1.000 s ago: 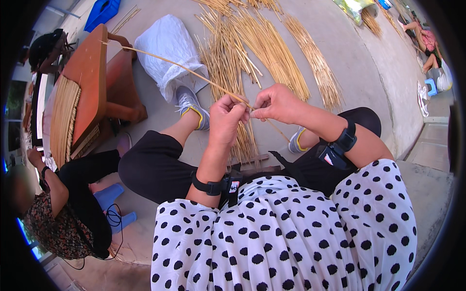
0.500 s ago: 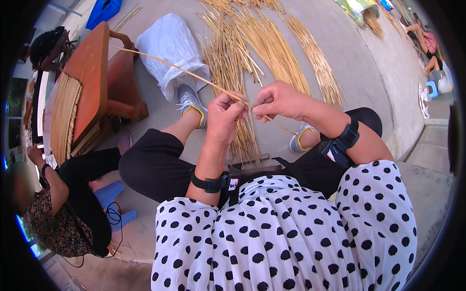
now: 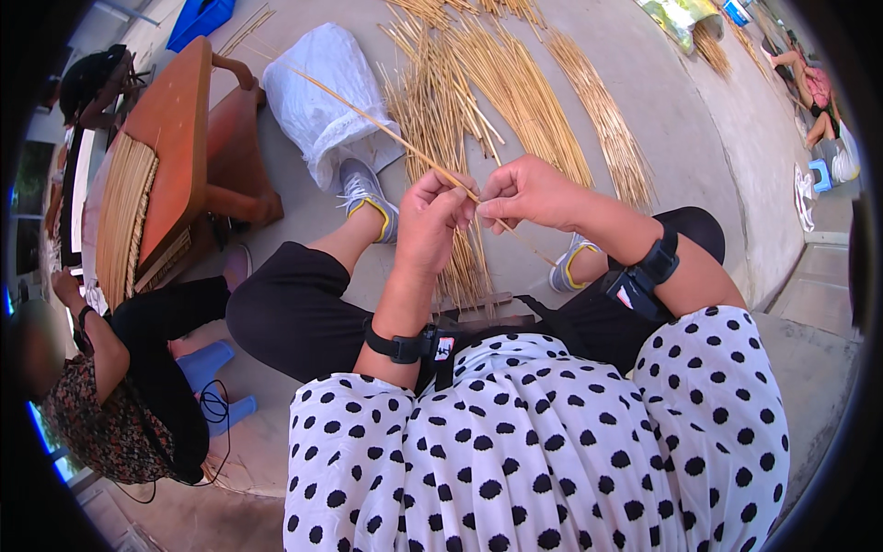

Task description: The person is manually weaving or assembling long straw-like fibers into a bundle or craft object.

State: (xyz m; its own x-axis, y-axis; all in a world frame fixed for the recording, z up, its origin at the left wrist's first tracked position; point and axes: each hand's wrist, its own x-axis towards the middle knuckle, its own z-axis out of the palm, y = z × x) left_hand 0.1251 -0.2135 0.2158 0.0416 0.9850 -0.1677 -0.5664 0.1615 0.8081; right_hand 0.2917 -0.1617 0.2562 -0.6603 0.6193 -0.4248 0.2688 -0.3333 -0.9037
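Note:
A long, thin tan cane (image 3: 368, 120) slants across my view, from above the white sack down toward my right shoe. My left hand (image 3: 432, 213) pinches it a little below its middle. Close beside, almost touching, my right hand (image 3: 522, 195) grips the same cane between thumb and fingers. The cane's thin lower end shows past my right hand. Beneath my hands a loose bundle of tan canes (image 3: 440, 110) lies on the floor, its lower ends reaching between my feet.
A white plastic sack (image 3: 322, 92) stands by my left shoe. More canes (image 3: 520, 92) lie spread beyond my hands. At left, a brown wooden chair (image 3: 166, 120) has a row of canes (image 3: 126, 216) against it, and a person sits near a blue stool (image 3: 207, 368).
The cane's far end has swung slightly upward and to the right. Both hands stay close together, still pinching it, with only slight finger movement.

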